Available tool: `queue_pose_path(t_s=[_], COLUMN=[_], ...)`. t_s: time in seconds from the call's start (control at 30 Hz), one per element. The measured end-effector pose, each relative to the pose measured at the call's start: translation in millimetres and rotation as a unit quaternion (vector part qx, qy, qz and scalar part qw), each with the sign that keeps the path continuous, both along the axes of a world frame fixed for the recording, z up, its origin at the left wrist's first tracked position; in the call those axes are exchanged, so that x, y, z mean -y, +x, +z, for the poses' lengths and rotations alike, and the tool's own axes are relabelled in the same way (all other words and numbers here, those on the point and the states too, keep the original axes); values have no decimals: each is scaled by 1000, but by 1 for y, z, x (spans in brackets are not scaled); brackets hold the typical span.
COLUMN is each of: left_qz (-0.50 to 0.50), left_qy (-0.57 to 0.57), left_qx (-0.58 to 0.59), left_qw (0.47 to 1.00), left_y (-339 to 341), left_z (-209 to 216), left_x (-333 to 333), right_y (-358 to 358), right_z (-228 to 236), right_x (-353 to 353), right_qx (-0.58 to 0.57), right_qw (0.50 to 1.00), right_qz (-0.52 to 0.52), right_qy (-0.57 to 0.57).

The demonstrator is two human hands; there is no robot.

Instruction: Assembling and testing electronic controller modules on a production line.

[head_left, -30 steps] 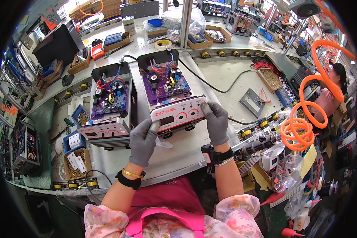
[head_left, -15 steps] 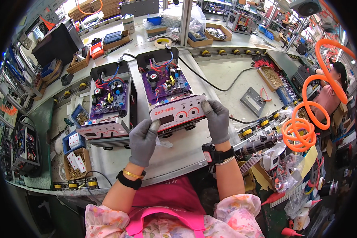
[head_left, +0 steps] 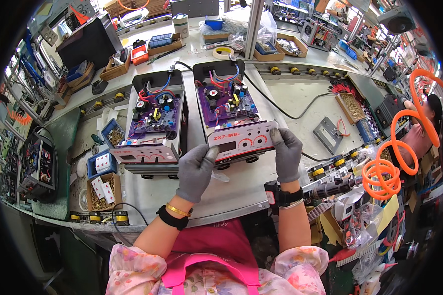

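A white front panel (head_left: 240, 143) with two round dial scales and a dark window sits at the near end of an open-topped machine with a purple circuit board (head_left: 227, 104). Gloved in grey, my left hand (head_left: 196, 169) pinches the panel's left end between thumb and fingers. My right hand (head_left: 286, 153), gloved too, grips the right end, thumb on the face. To the left stands a second open machine (head_left: 157, 115), with coloured wires and a similar panel (head_left: 143, 155) tilted at its front, two dark knob shafts sticking out. The fingertips behind the held panel are hidden.
On the left are blue bins (head_left: 98, 163) and a cardboard box (head_left: 105, 192) of small brass-coloured parts. A black cable (head_left: 270, 104) runs behind the machines. An orange coiled hose (head_left: 382, 179) hangs at right, above a power screwdriver (head_left: 333, 187). Another person (head_left: 420, 125) works beyond.
The whole scene has shifted to the right in the picture as my head turned. Both hands keep their hold on the panel, which stays at the machine's front.
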State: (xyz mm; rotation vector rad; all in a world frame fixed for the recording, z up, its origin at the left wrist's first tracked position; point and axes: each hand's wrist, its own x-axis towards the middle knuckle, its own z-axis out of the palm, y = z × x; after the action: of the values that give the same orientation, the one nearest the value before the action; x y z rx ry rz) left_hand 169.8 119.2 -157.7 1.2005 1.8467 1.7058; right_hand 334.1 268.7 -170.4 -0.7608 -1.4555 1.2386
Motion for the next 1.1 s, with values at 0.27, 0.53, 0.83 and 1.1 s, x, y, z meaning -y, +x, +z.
queue_pose_path(t_s=[0.27,0.53,0.83,1.1], left_qz=[11,26,48,96], left_qy=[20,10,-71,-221], left_qx=[-58,-120,-298,-427], left_qw=[998,992,951,872], left_y=[-1,-4,-10,-16], left_z=[2,2,14,19], left_x=[1,-2,-1,-4], right_y=[-3,-4,-6,-2], right_z=[-3,0,6,16], right_x=[1,0,1,-5], right_qx=[-8,50,91,279], right_qw=[1000,996,986,883], right_qz=[-6,-47,-80,-191], right_qy=[3,50,115,327])
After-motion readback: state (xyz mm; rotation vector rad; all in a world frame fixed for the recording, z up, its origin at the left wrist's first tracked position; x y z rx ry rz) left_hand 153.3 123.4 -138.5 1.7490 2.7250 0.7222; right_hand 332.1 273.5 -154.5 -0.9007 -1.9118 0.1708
